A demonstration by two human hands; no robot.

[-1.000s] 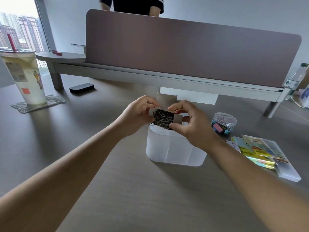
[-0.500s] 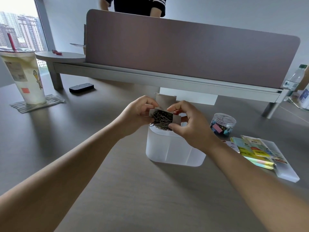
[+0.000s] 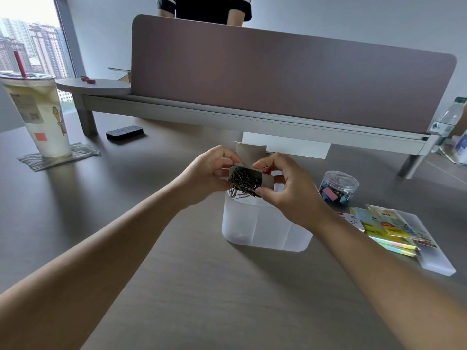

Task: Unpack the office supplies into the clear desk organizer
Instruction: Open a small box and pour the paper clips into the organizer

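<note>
Above the clear organizer (image 3: 265,228), both hands tip an opened box (image 3: 255,173).
Left hand (image 3: 209,173) and right hand (image 3: 288,190) pinch it so paper clips (image 3: 243,184) spill inside.

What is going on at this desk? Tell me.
A person holds a small open box of paper clips with both hands, the left hand and the right hand, tipped over the clear organizer. Clips are spilling from its mouth. A jar of binder clips and sticky notes wait on the desk to the right.
</note>
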